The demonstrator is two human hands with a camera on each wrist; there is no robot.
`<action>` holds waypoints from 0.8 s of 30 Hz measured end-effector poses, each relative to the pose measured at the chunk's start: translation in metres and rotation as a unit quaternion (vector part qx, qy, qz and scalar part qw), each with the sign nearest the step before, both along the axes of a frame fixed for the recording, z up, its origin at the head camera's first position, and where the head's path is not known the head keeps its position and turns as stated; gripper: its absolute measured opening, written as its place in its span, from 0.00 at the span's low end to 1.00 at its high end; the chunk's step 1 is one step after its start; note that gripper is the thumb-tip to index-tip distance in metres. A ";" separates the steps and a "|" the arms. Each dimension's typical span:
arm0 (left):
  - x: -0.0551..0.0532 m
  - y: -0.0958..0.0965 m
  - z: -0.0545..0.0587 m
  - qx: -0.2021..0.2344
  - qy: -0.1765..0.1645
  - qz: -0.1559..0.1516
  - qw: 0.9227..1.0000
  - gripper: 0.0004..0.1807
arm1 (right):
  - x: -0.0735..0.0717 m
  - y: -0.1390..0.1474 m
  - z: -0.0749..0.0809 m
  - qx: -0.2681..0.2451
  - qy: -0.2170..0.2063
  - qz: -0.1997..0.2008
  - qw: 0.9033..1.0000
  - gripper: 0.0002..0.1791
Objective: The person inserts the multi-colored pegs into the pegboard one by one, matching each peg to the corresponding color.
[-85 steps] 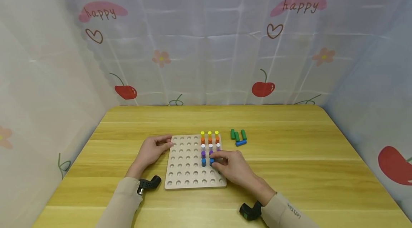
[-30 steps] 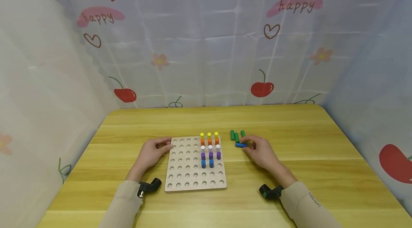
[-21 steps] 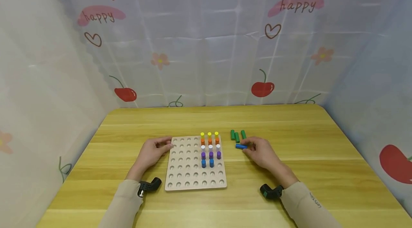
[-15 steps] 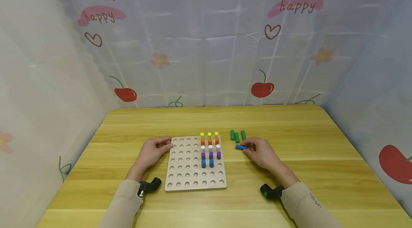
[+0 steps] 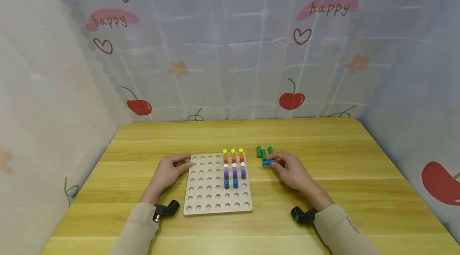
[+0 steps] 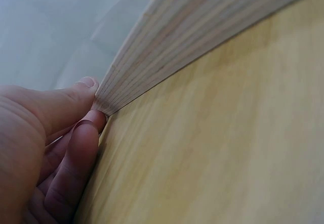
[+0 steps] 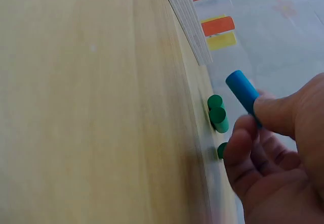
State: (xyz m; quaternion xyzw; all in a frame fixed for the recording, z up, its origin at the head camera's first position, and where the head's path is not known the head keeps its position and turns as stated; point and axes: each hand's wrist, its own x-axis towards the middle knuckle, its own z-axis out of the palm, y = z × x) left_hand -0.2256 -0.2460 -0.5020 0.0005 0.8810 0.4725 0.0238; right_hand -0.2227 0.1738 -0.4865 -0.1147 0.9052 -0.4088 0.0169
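Observation:
A square wooden pegboard [image 5: 205, 197] lies on the table, with yellow, orange, white, purple and blue pegs upright in its right-hand columns. My left hand [image 5: 170, 171] grips the board's far left corner; in the left wrist view the thumb [image 6: 76, 95] and curled fingers meet at its edge. Right of the board, my right hand [image 5: 292, 169] pinches one end of a blue peg [image 5: 267, 162] between thumb and fingers. In the right wrist view this blue peg [image 7: 242, 90] appears tilted and raised off the table. Its gripped end is partly hidden.
Several green pegs lie just beyond the right hand, among them a green peg [image 5: 259, 152] at the left of the group. The wooden table [image 5: 316, 143] ends at a curtain [image 5: 230, 79] behind. Black wrist cameras, such as the right one [image 5: 303, 215], jut inward.
My right hand has left a blue peg standing in the board, moved right and taken hold of the loose blue peg, now lifting slightly. My left hand has stayed at the corner.

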 end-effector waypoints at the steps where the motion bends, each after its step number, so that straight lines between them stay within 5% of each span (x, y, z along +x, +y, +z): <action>1: 0.000 0.000 0.000 -0.001 0.001 -0.001 1.000 0.22 | 0.000 0.000 0.000 -0.006 0.000 0.006 1.000 0.11; 9: 0.000 0.000 -0.001 -0.002 0.005 -0.003 1.000 0.22 | 0.002 -0.001 0.003 -0.043 0.004 0.049 0.998 0.14; 16: 0.000 0.000 -0.001 0.002 0.001 -0.001 1.000 0.21 | 0.006 -0.007 0.008 -0.129 -0.026 0.039 0.991 0.09; 24: 0.000 -0.001 0.000 -0.006 0.000 -0.004 1.000 0.22 | 0.011 -0.014 0.013 -0.141 -0.027 0.044 0.989 0.07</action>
